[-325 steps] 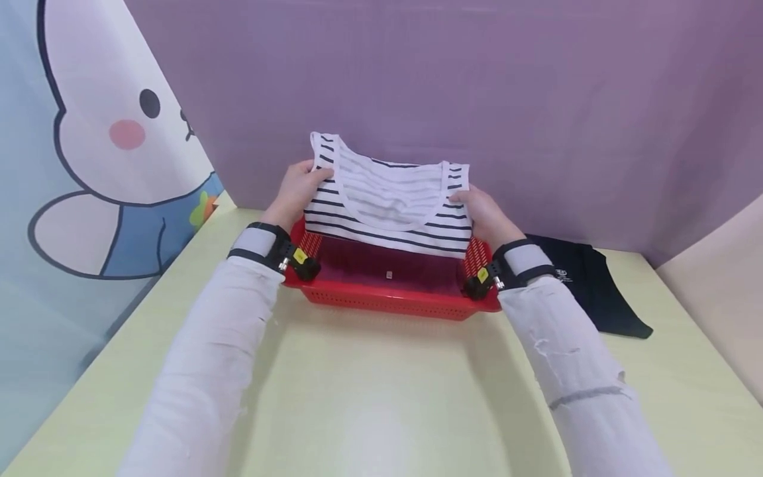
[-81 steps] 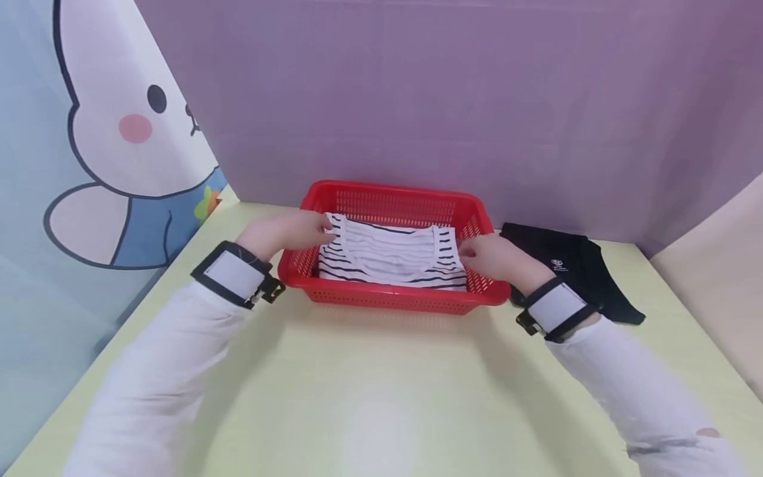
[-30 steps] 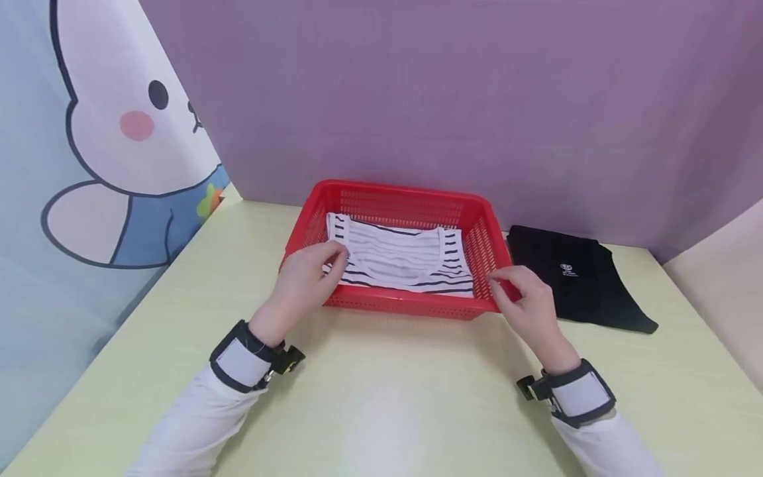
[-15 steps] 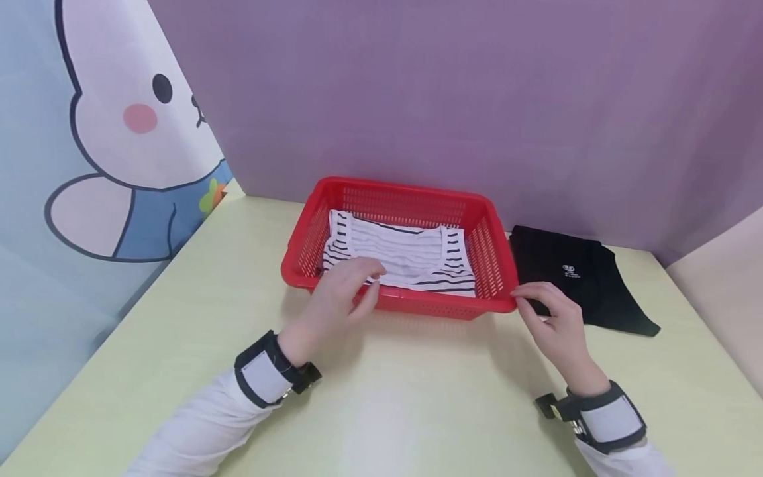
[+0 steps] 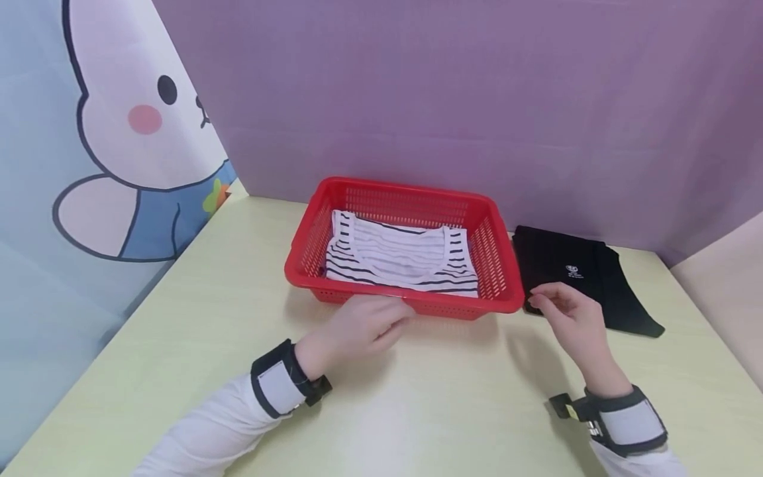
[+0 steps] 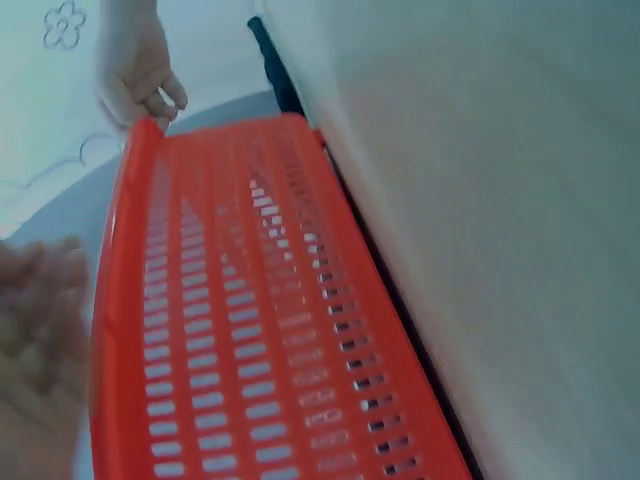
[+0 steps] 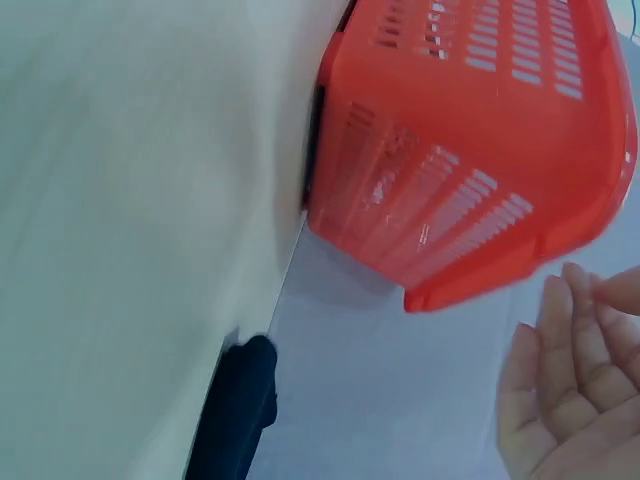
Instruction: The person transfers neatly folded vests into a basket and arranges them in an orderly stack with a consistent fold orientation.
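Observation:
A folded white shirt with dark stripes (image 5: 399, 255) lies in the red plastic basket (image 5: 411, 207), its scooped neckline facing up. My left hand (image 5: 365, 328), slightly blurred, hovers before the basket's front side with fingers loosely curled and nothing in them. Just off the basket's right front corner is my right hand (image 5: 577, 326), thumb and fingers bent loosely, holding nothing. Behind that hand a black folded garment (image 5: 557, 262) with a small white print lies flat. In the right wrist view, the relaxed fingers (image 7: 575, 370) hang apart from the red basket (image 7: 470, 130).
The pale yellow table (image 5: 447, 397) carries the basket and the black garment. A purple cloth backdrop (image 5: 417, 86) rises directly behind them. On the left hangs a light blue sheet (image 5: 36, 318) with a cartoon rabbit (image 5: 128, 152).
Both hands held the striped shirt above the basket at first; later it lay inside, released. Since then, the hands have withdrawn toward the front, both shifting right; the right left the basket corner.

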{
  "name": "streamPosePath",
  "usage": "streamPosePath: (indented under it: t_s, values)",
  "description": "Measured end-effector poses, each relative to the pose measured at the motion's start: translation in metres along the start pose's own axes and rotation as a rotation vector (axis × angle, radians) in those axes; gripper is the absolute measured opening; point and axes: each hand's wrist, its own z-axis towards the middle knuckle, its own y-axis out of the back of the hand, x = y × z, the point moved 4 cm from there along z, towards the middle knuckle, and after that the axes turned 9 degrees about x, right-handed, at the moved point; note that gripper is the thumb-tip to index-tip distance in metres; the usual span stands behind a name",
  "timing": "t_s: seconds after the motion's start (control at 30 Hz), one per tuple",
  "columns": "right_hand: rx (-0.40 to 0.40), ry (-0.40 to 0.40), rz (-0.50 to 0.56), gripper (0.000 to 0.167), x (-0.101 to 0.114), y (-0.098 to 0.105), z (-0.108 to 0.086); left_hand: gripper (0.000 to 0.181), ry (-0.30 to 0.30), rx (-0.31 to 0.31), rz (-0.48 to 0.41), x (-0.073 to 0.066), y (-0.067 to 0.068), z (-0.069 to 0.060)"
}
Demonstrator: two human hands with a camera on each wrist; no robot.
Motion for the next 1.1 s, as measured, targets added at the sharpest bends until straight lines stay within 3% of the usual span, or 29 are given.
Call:
streamPosePath:
  t_s: [0.1,0.17,0.37,0.57,0.7,0.9,1.1]
  values:
    - [0.061,-0.095,0.004,0.015,-0.009,0.004,-0.001,0.025,0.104,0.128,-0.132,-0.002,-0.009,0.007]
    - [0.097,-0.135,0.009,0.018,-0.015,0.006,-0.002,0.025,0.136,0.191,-0.195,-0.005,-0.014,0.011]
    - [0.203,-0.152,0.074,0.024,-0.028,0.01,0.002,0.028,0.202,0.314,-0.301,-0.01,-0.025,0.025]
    - [0.249,-0.146,0.162,0.014,-0.041,0.015,0.007,0.037,0.186,0.412,-0.372,-0.021,-0.037,0.049]
    - [0.281,-0.148,0.226,0.02,-0.048,0.02,0.01,0.04,0.156,0.431,-0.364,-0.032,-0.048,0.065]
    - [0.355,-0.116,0.333,0.03,-0.055,0.022,0.009,0.047,0.154,0.471,-0.455,-0.043,-0.068,0.084]
    - [0.381,-0.123,0.358,0.029,-0.059,0.024,0.011,0.049,0.159,0.527,-0.345,-0.049,-0.088,0.105]
